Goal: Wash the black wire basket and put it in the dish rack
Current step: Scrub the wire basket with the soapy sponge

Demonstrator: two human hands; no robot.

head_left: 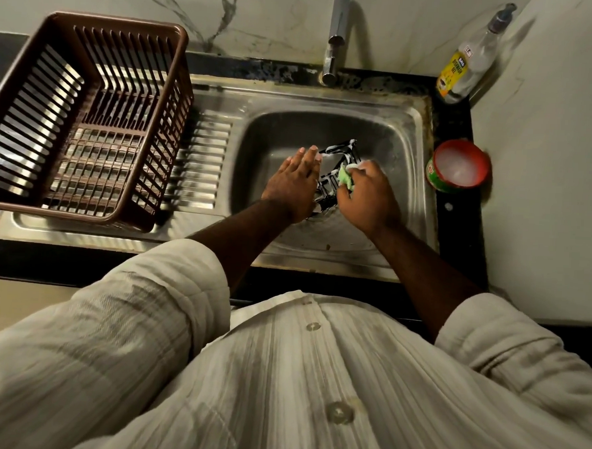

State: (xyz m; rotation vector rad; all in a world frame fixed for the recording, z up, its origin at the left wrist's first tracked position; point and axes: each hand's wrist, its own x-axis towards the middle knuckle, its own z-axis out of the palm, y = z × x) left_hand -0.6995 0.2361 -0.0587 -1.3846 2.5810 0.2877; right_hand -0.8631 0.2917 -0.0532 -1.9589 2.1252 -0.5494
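Head view: black wire basket (pixel 328 185) is down inside the steel sink (pixel 414 127) bowl, held between both hands, white foam on its upper wires. It is not in the rack.

Left hand (pixel 295 181) lies flat on the basket's left side, fingers straight and pointing away from the body, pressing against the wires. I can't see the thumb.

Right hand (pixel 366 195) is curled around a green scrub pad (pixel 346 177) and holds the pad against the basket's right side.

Brown plastic dish rack (pixel 110 19) sits on the ribbed drainboard left of the bowl, well apart from the basket. I see nothing in it.

Chrome faucet (pixel 337 37) stands behind the bowl, and I see no stream under its spout.

Dishwash gel bottle (pixel 467 65) with a pump top leans in the far right corner against the wall. A green tub with a red rim (pixel 436 159) sits on the black counter just right of the sink, with something white and foamy inside.

Pale striped shirt (pixel 313 397) fills the lower frame, both sleeves rolled up, forearms bare
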